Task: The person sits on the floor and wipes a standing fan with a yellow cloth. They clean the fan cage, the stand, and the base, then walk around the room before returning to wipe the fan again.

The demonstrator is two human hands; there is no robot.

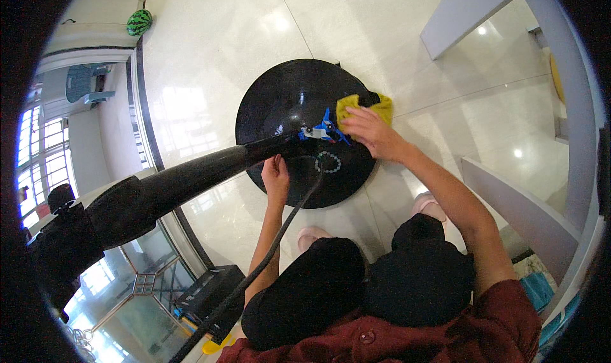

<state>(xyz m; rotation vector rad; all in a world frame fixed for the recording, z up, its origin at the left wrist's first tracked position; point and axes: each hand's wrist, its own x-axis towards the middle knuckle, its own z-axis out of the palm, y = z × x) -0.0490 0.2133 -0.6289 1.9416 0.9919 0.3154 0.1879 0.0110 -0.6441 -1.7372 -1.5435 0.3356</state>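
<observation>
A round black base (267,93) with a glossy top stands on the tiled floor before me. My right hand (370,129) holds a yellow cloth (348,106) against the base's right side, and part of the cloth hangs past the rim. Left of the cloth lies a blue and white toy (317,132). Nearer to me, a beaded bracelet (340,162) rests on the base. My left hand (276,172) is at the near left part of the base, just below a thick black pole (200,167); its fingers are curled, and whatever they touch is hidden.
The black pole slants in from the left, with a dark cable (286,224) beside it. A black box (215,291) stands at lower left by a glass door. Grey furniture legs (520,200) rise at right. A green striped ball (139,22) lies at upper left.
</observation>
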